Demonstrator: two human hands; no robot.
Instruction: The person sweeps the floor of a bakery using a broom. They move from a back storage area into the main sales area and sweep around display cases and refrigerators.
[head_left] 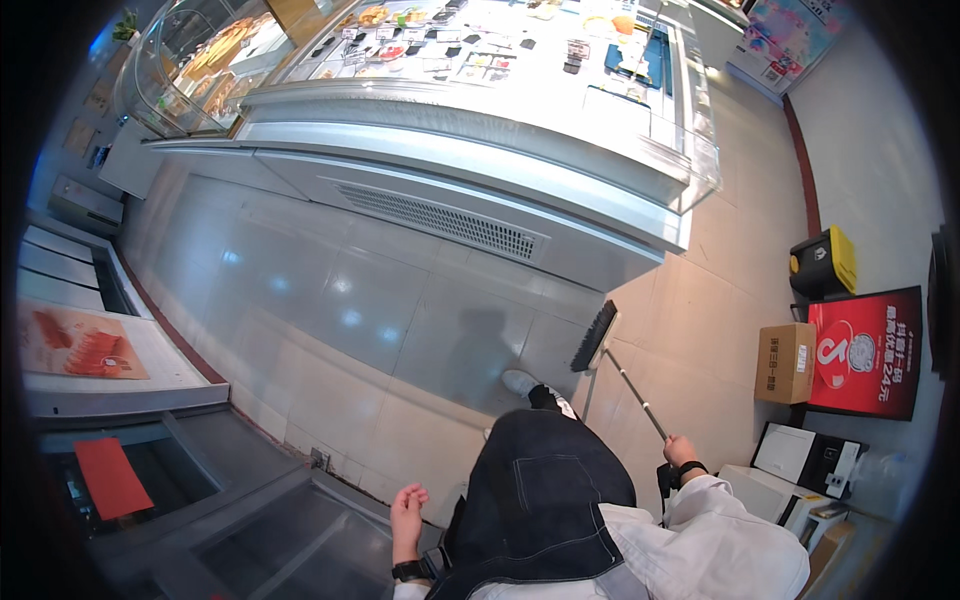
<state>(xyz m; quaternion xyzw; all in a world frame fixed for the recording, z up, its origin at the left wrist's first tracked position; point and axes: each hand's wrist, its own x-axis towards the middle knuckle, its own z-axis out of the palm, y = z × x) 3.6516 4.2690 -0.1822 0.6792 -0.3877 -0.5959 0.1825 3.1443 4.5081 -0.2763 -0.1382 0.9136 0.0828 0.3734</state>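
My right hand is closed around the thin handle of a broom. The broom's head rests on the floor ahead of my foot, its dark bristles facing left. At my left side, my left hand hangs with loosely bent fingers and holds nothing. A dark apron covers my front, and one light shoe shows beside the broom's head.
A glass display case with food inside runs across the far side. On the right stand a cardboard box, a red sign, a black and yellow bin and a white appliance. Dark-framed glass lies at left.
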